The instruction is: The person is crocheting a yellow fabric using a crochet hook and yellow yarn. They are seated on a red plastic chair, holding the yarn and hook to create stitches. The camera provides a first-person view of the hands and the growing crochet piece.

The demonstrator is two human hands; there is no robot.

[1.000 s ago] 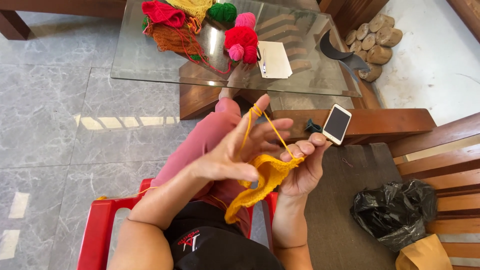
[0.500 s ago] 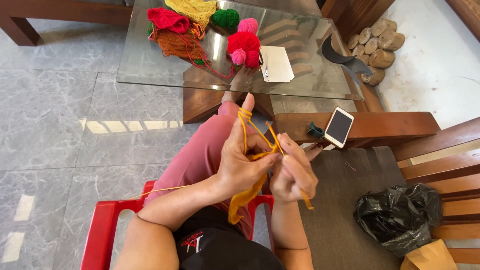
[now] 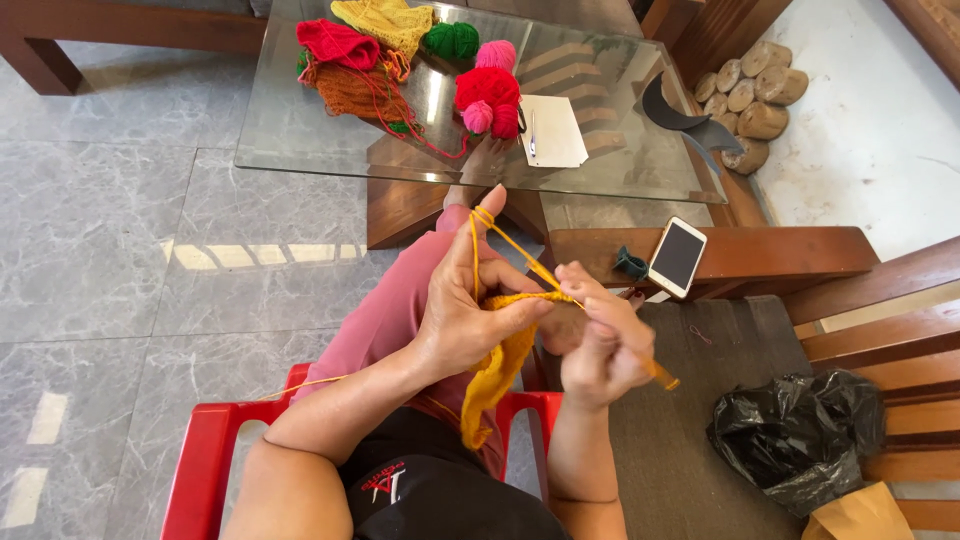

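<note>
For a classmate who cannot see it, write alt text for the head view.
Left hand and right hand crochet a yellow piece with a hook, yarn looped over the left forefinger. Ahead, a glass table holds coloured yarn balls.

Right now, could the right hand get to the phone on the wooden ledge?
Probably yes: the phone lies just beyond the right hand with nothing between, though its fingers hold a crochet hook.
</note>
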